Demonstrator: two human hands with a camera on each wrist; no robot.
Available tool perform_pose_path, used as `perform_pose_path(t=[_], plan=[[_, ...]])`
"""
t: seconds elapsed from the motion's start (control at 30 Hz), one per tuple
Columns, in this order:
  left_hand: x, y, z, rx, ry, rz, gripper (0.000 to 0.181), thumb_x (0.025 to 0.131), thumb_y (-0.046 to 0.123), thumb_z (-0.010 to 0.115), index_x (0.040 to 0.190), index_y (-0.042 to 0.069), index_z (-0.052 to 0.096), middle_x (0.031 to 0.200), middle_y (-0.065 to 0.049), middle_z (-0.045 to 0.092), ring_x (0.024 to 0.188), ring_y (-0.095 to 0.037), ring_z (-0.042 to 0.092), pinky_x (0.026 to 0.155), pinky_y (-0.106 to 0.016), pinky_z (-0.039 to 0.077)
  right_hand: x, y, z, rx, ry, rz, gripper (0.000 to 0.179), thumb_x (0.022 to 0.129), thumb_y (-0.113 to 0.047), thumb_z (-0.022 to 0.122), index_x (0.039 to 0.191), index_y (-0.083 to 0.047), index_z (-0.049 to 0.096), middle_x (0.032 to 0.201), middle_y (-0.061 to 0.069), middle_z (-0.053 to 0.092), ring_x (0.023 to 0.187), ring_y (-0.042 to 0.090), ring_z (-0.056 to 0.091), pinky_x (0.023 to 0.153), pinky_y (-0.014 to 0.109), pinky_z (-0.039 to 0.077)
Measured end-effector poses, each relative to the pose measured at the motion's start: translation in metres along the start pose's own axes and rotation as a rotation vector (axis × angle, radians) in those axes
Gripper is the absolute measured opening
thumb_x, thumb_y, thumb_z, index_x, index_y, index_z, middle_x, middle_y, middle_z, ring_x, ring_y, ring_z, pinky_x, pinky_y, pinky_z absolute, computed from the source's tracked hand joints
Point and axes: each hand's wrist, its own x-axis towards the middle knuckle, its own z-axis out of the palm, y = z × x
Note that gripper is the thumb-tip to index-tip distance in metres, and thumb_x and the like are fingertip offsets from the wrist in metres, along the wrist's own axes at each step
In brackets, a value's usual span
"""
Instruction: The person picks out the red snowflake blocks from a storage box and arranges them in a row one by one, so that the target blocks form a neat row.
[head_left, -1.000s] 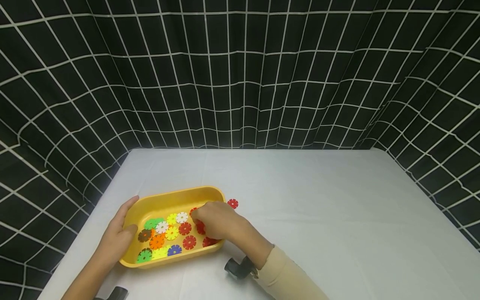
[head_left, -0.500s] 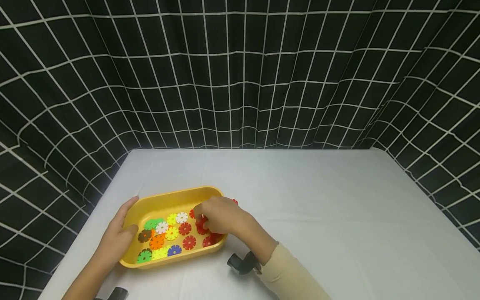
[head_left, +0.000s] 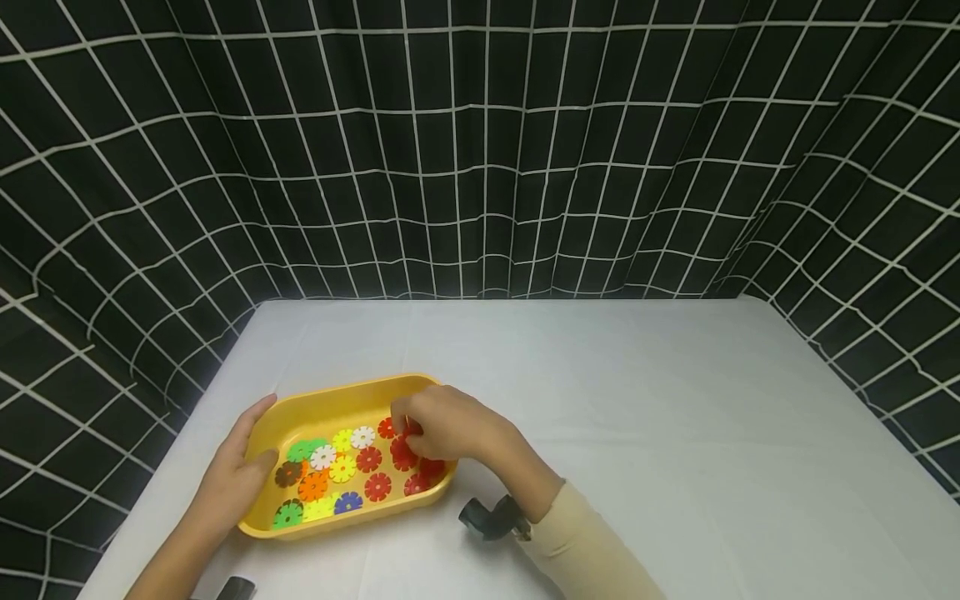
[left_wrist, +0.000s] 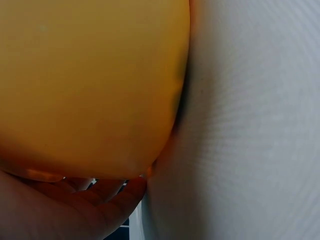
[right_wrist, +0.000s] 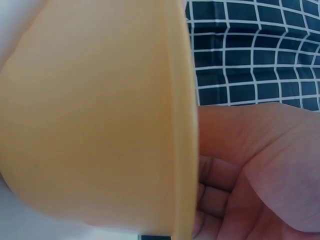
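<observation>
Gripping the left end of the yellow tray [head_left: 330, 411] with the left hand [head_left: 234, 482], with thumb over the rim and the other fingers along the outside. In the left wrist view, seen close against the outer wall: these same fingers. Reaching over the right end of the tray with the right hand [head_left: 450, 425], with fingers bent down to the red discs [head_left: 378, 487]. Cannot tell about any pinching of a disc there; fingertips partly covered in the head view, and hidden behind the tray wall in the right wrist view.

Placed on the left part of the white table [head_left: 637, 433]: the tray, a little oblique. Lying inside it, to the left of the red ones: green discs [head_left: 288, 514], white discs [head_left: 322, 457], yellow discs [head_left: 342, 468], an orange disc [head_left: 312, 485], a brown disc [head_left: 287, 474] and, near the front wall, a blue disc [head_left: 348, 503]. On the right forearm, a beige sleeve [head_left: 588, 546]. Behind the table, a dark curtain [head_left: 498, 192] with white grid lines.
</observation>
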Motion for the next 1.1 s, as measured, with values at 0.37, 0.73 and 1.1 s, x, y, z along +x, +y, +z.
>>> perform_pose_path(t=[0.37,0.73,1.1], plan=[[0.0,0.001,0.001,0.0,0.008,0.013,0.075,0.092,-0.007,0.046,0.16,0.009,0.019,0.162,-0.025,0.019,0.146,-0.051,0.016,0.11,-0.073,0.018,-0.002,0.005,-0.008,0.017,0.029,-0.007,0.017,0.087,-0.003,0.072,0.083,-0.015,0.059,0.07,-0.004,0.055,0.065,0.011,0.052,0.054,0.018,0.046],[0.0,0.001,0.001,0.011,0.007,0.014,0.075,0.092,-0.006,0.047,0.16,0.009,0.018,0.162,-0.025,0.019,0.145,-0.052,0.015,0.11,-0.074,0.017,-0.003,0.009,-0.009,0.019,0.065,0.026,0.014,0.084,-0.003,0.07,0.087,-0.013,0.061,0.069,-0.005,0.056,0.062,0.012,0.052,0.053,0.019,0.046],[0.0,0.001,0.0,0.016,0.014,0.01,0.076,0.092,-0.006,0.048,0.16,0.009,0.019,0.162,-0.026,0.019,0.145,-0.053,0.016,0.109,-0.074,0.018,-0.006,0.022,-0.019,0.049,0.094,0.034,0.012,0.089,-0.001,0.067,0.092,-0.013,0.065,0.079,-0.004,0.06,0.073,0.014,0.056,0.063,0.021,0.05]])
